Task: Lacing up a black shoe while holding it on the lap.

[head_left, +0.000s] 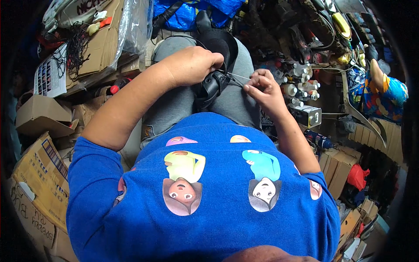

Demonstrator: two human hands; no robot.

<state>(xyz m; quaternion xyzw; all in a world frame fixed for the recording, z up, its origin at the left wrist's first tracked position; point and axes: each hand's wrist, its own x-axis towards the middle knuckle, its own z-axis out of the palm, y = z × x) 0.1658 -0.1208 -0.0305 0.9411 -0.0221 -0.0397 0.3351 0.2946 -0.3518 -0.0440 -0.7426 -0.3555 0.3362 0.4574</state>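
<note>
A black shoe [208,87], with a strap and eyelets, rests between my thighs. Its dark opening and sole point away from me. My left hand [196,65] is curled closed against the shoe's left side; what its fingers grip is hidden. To the right of the shoe, my right hand [265,90] is closed in a pinch on a thread. This thin pale thread [239,76] runs taut from the shoe to the right fingers. Beside it a dark strand [236,81] reaches the same fingers.
Small bottles [301,85] stand in a cluster to the right, near a small box [308,116]. Flattened cardboard [102,43] and plastic lie at the far left, above an open carton [43,115]. A blue bag [183,15] is ahead. Clutter borders both sides.
</note>
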